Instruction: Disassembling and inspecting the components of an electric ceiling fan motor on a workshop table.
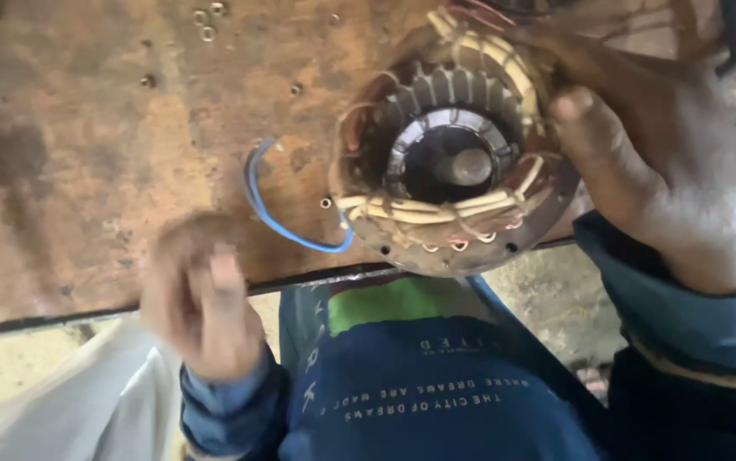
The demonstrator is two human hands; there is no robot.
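Steadying a round motor stator [453, 162] near the front edge of a worn wooden workbench [86, 154], the person's right hand [658, 171] clamps its far rim, seemingly to keep the copper windings facing up. The left hand [201, 303], blurred and raised off the bench, is apart from the stator, fingers loosely curled and apparently empty, below a loose blue wire [278, 218]

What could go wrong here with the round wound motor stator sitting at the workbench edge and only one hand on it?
The round copper-wound stator overhangs the worn wooden bench edge; only the right hand steadies it, so it might tip off. The left hand is blurred and apart from it. The blue wire loops loose nearby and could snag. Fingers pressing the windings may shift them.
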